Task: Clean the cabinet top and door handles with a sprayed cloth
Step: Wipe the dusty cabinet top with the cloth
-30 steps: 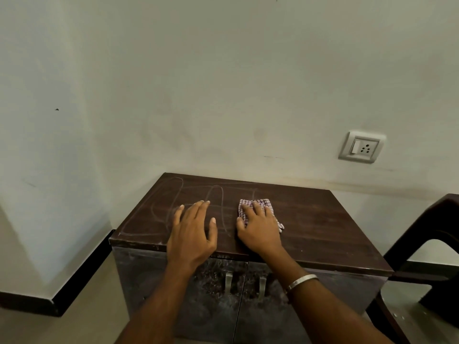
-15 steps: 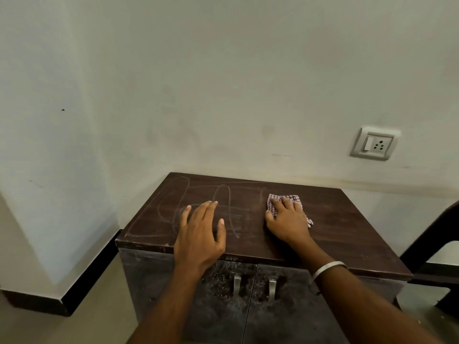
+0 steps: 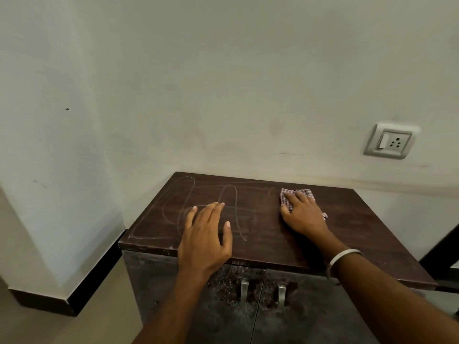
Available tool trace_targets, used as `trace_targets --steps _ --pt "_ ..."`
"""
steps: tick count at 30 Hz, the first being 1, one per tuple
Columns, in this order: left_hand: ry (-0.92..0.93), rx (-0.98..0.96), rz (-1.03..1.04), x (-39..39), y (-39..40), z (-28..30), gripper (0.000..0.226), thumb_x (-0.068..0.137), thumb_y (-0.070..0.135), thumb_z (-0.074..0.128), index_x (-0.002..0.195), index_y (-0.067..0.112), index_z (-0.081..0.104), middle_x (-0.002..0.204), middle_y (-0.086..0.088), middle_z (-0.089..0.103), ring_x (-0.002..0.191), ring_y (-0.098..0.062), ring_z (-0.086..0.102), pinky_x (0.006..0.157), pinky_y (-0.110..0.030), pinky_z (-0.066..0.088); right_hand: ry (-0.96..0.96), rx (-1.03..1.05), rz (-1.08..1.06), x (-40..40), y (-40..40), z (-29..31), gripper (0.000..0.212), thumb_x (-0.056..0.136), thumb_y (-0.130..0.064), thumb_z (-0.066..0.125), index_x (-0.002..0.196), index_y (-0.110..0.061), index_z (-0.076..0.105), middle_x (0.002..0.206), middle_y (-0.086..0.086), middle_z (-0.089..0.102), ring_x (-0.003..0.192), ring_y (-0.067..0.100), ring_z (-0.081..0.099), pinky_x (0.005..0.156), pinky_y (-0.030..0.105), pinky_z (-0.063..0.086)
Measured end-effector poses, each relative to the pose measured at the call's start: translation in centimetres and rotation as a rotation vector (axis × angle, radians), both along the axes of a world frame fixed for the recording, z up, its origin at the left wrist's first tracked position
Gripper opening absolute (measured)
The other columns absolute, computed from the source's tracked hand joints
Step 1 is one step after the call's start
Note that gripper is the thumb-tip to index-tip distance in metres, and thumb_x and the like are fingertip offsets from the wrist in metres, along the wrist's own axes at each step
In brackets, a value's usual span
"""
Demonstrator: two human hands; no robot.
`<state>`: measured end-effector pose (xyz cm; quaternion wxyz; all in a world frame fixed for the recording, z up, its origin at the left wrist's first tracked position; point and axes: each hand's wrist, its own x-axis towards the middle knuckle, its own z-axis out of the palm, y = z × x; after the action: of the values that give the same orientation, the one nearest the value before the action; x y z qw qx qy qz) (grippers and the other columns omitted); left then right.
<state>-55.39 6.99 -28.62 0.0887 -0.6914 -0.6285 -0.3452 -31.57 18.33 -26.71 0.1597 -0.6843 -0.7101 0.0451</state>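
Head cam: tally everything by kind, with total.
Hands: 2, left hand and right hand
Cloth: 1
Cabinet: 1
Door handles: 2
Wall socket: 1
Bracelet: 1
Total: 8

Cloth (image 3: 295, 196) on cabinet top (image 3: 347, 219) — right of left hand (image 3: 203, 242)

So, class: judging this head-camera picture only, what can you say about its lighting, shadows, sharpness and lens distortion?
Head view: soft, dim, even light; only a faint shadow under the left hand on the cabinet top; no glare; the cloth under the right hand and the socket look sharp; the wide lens bends the wall corner and stretches the forearms.
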Motion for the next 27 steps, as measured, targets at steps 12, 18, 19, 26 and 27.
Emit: trace_targets --steps 12,18,19,26,27 --pt "0.002 0.0 -0.001 0.0 0.0 0.0 0.055 0.093 0.043 0.029 0.141 0.021 0.042 0.143 0.004 0.048 0.136 -0.008 0.038 0.12 -0.036 0.017 -0.007 -0.043 0.142 -6.4 3.4 0.1 0.058 0.095 -0.047 0.036 0.15 -0.029 0.031 0.16 0.003 0.022 0.147 0.031 0.019 0.121 0.043 0.014" --pt "-0.007 0.005 -0.01 -0.1 0.0 -0.1 0.055 0.093 0.043 0.028 0.141 0.021 0.042 0.144 0.004 0.048 0.135 -0.008 0.039 0.12 -0.036 0.017 0.0 0.005 0.12 -3.1 4.2 0.2 0.057 0.094 -0.045 0.038 0.148 -0.027 0.035 0.158 0.004 0.028 0.144 0.029 0.025 0.119 0.042 0.02" --pt "-0.011 0.004 -0.01 -0.1 0.0 -0.1 0.055 0.093 0.043 0.028 0.141 0.021 0.042 0.143 0.004 0.049 0.135 -0.008 0.039 0.12 -0.036 0.017 -0.002 0.008 0.082 -2.0 4.4 0.3 0.057 0.094 -0.045 0.038 0.148 -0.027 0.035 0.158 0.004 0.028 0.144 0.03 0.025 0.119 0.042 0.019" --pt "-0.007 -0.005 -0.011 0.1 0.0 -0.1 0.055 0.094 0.044 0.027 0.141 0.02 0.043 0.142 0.004 0.05 0.134 -0.007 0.04 0.119 -0.039 0.02 -0.008 -0.031 -0.058 -1.1 6.0 0.4 0.057 0.094 -0.045 0.035 0.149 -0.03 0.032 0.16 0.004 0.024 0.146 0.031 0.021 0.122 0.042 0.012" --pt "-0.008 -0.006 -0.011 0.1 0.0 -0.1 0.055 0.094 0.044 0.027 0.141 0.02 0.043 0.142 0.004 0.05 0.134 -0.007 0.04 0.119 -0.039 0.02 -0.009 -0.026 -0.039 -2.0 6.2 0.3 0.057 0.094 -0.044 0.035 0.149 -0.029 0.032 0.16 0.005 0.024 0.146 0.031 0.02 0.122 0.042 0.012"
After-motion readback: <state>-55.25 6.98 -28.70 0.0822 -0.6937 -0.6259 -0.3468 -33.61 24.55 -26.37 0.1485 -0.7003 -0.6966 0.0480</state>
